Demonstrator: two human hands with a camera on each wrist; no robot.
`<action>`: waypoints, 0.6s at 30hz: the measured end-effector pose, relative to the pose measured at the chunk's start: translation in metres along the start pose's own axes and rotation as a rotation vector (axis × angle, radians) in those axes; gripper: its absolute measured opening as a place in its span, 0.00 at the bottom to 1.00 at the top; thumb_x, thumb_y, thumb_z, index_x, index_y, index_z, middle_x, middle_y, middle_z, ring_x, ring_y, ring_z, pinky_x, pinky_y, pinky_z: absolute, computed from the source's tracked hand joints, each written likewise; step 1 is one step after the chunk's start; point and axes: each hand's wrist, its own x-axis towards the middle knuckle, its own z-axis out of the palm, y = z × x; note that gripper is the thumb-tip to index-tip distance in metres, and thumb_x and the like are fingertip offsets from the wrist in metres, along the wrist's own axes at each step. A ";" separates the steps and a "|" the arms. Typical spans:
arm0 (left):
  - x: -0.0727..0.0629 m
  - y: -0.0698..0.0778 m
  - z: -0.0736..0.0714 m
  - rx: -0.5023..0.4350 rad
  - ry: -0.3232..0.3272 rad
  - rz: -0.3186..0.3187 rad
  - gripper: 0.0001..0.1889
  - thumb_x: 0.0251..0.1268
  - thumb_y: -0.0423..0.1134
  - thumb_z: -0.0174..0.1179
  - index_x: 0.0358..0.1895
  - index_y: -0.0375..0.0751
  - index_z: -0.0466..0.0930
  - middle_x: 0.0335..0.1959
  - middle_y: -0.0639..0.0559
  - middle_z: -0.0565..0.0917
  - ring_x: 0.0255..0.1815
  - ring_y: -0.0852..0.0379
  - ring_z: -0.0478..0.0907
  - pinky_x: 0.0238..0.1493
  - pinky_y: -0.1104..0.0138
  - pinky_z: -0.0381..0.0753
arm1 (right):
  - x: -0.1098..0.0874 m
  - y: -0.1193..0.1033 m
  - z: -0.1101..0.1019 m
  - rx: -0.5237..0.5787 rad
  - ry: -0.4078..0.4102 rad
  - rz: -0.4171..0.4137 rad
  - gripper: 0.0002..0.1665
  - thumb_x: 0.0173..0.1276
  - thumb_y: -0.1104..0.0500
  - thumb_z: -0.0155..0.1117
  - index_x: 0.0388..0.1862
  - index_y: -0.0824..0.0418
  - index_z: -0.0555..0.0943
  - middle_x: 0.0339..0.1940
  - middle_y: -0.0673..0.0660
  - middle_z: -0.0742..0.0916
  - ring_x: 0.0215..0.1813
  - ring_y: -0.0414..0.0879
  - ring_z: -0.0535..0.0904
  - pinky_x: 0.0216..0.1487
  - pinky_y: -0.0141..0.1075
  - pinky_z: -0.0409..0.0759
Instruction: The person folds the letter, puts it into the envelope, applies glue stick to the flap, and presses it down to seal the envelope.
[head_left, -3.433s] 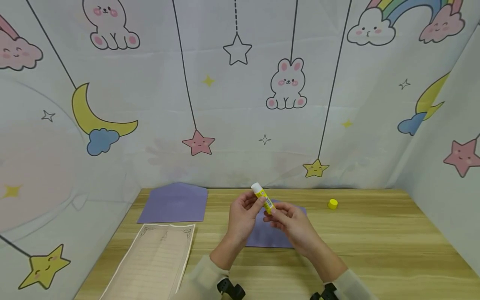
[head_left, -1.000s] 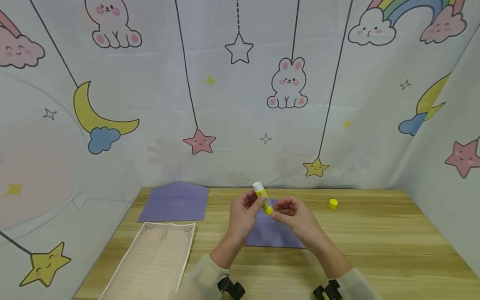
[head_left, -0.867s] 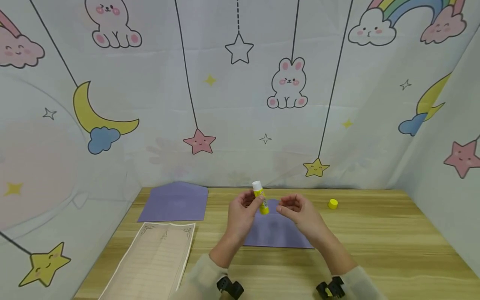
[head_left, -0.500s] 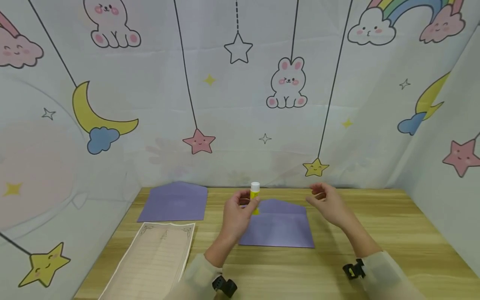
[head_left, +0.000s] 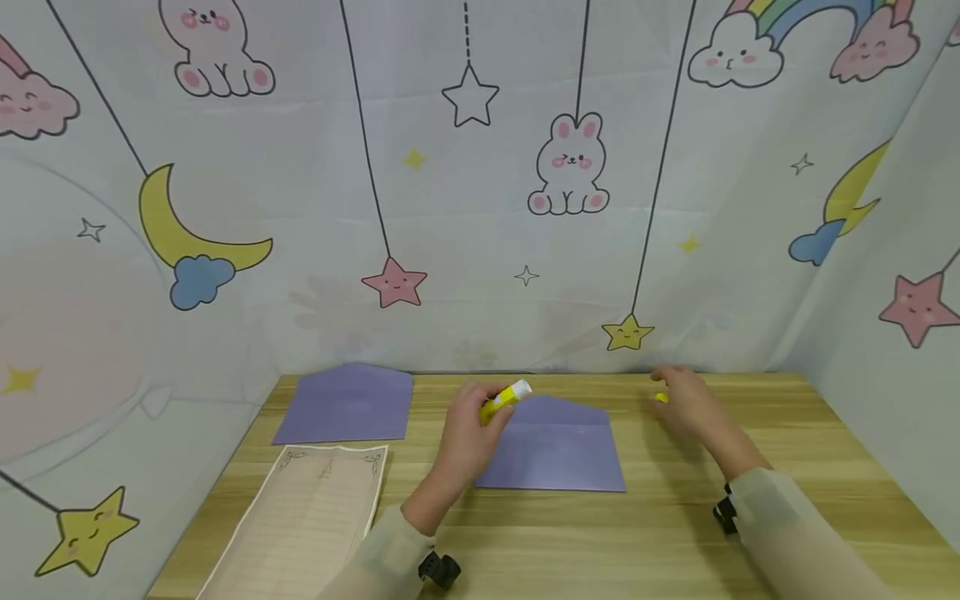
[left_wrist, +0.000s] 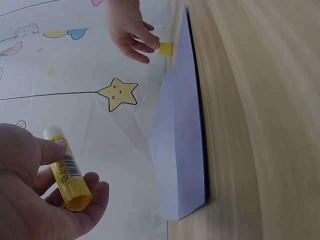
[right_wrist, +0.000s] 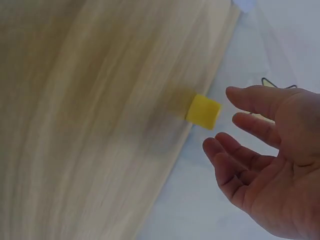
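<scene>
My left hand grips a yellow glue stick above the left part of a purple envelope. Its white end points up and to the right in the head view. The left wrist view shows the glue stick between thumb and fingers. At the back right, my right hand hovers over the yellow cap, which stands on the table. In the right wrist view the right hand has its fingers spread loosely beside the cap, with a small gap between.
A second purple envelope lies at the back left of the wooden table. In front of it lies a lined sheet of paper with a decorated border. A printed cloth hangs close behind the table's back edge.
My right hand has let go of the glue stick's lower end and moved right to the cap. The left hand has shifted slightly left and tilted the glue stick toward the right.
</scene>
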 end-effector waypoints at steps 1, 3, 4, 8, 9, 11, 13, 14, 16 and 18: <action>0.000 -0.001 0.000 0.026 -0.009 0.008 0.15 0.71 0.29 0.70 0.58 0.33 0.86 0.51 0.44 0.83 0.52 0.48 0.81 0.53 0.55 0.84 | 0.001 0.001 0.000 -0.007 -0.012 0.000 0.29 0.75 0.66 0.68 0.69 0.77 0.73 0.67 0.84 0.73 0.67 0.80 0.70 0.63 0.69 0.74; -0.001 -0.004 0.000 0.063 -0.025 0.020 0.16 0.71 0.28 0.70 0.59 0.32 0.85 0.51 0.42 0.83 0.52 0.47 0.81 0.52 0.56 0.85 | 0.003 0.003 0.002 -0.014 -0.032 0.006 0.28 0.74 0.66 0.68 0.69 0.77 0.74 0.67 0.84 0.72 0.68 0.80 0.69 0.63 0.69 0.74; -0.002 -0.005 0.000 0.077 -0.034 0.024 0.16 0.70 0.27 0.69 0.59 0.31 0.85 0.50 0.42 0.82 0.52 0.46 0.81 0.52 0.56 0.85 | 0.004 0.005 0.002 -0.018 -0.041 0.010 0.28 0.74 0.66 0.68 0.68 0.78 0.74 0.67 0.84 0.72 0.68 0.80 0.69 0.63 0.69 0.74; -0.003 -0.008 0.001 0.115 -0.075 0.012 0.17 0.70 0.27 0.70 0.60 0.32 0.84 0.49 0.44 0.81 0.51 0.48 0.81 0.51 0.59 0.86 | 0.009 0.011 0.007 -0.023 -0.048 0.020 0.25 0.73 0.67 0.67 0.65 0.78 0.75 0.64 0.83 0.75 0.67 0.79 0.71 0.64 0.68 0.74; -0.003 -0.009 0.001 0.122 -0.083 0.009 0.17 0.70 0.27 0.70 0.60 0.32 0.84 0.49 0.45 0.81 0.51 0.49 0.81 0.51 0.59 0.86 | 0.010 0.013 0.008 -0.025 -0.047 0.017 0.24 0.73 0.67 0.67 0.63 0.78 0.76 0.63 0.82 0.77 0.66 0.79 0.71 0.63 0.68 0.75; -0.004 -0.009 0.001 0.144 -0.094 0.010 0.17 0.69 0.27 0.71 0.59 0.32 0.84 0.49 0.46 0.81 0.51 0.49 0.81 0.52 0.59 0.86 | 0.011 0.015 0.010 -0.027 -0.043 0.012 0.22 0.72 0.68 0.68 0.61 0.78 0.77 0.61 0.80 0.80 0.64 0.77 0.74 0.63 0.66 0.76; -0.004 -0.009 0.001 0.160 -0.099 0.019 0.16 0.68 0.27 0.71 0.58 0.33 0.85 0.48 0.46 0.81 0.50 0.49 0.81 0.52 0.59 0.86 | 0.012 0.016 0.011 -0.029 -0.042 0.004 0.20 0.72 0.69 0.68 0.58 0.78 0.78 0.58 0.78 0.82 0.62 0.76 0.76 0.61 0.65 0.77; -0.005 -0.009 0.001 0.169 -0.101 0.023 0.16 0.68 0.28 0.72 0.57 0.33 0.85 0.48 0.46 0.81 0.50 0.50 0.82 0.53 0.59 0.86 | 0.012 0.016 0.011 -0.027 -0.037 0.002 0.19 0.71 0.69 0.67 0.57 0.78 0.79 0.58 0.78 0.82 0.62 0.75 0.77 0.60 0.65 0.78; -0.005 -0.009 0.001 0.189 -0.103 0.033 0.15 0.69 0.28 0.72 0.56 0.33 0.85 0.48 0.46 0.81 0.50 0.50 0.82 0.53 0.58 0.86 | 0.011 0.016 0.011 -0.021 -0.024 -0.001 0.18 0.72 0.69 0.67 0.56 0.78 0.79 0.56 0.77 0.83 0.60 0.74 0.78 0.60 0.64 0.78; -0.005 -0.008 0.001 0.201 -0.107 0.034 0.15 0.69 0.29 0.72 0.57 0.34 0.85 0.48 0.47 0.81 0.50 0.50 0.81 0.53 0.58 0.86 | 0.010 0.013 0.011 -0.006 -0.006 -0.007 0.18 0.73 0.69 0.67 0.57 0.78 0.79 0.56 0.77 0.83 0.60 0.74 0.78 0.60 0.64 0.79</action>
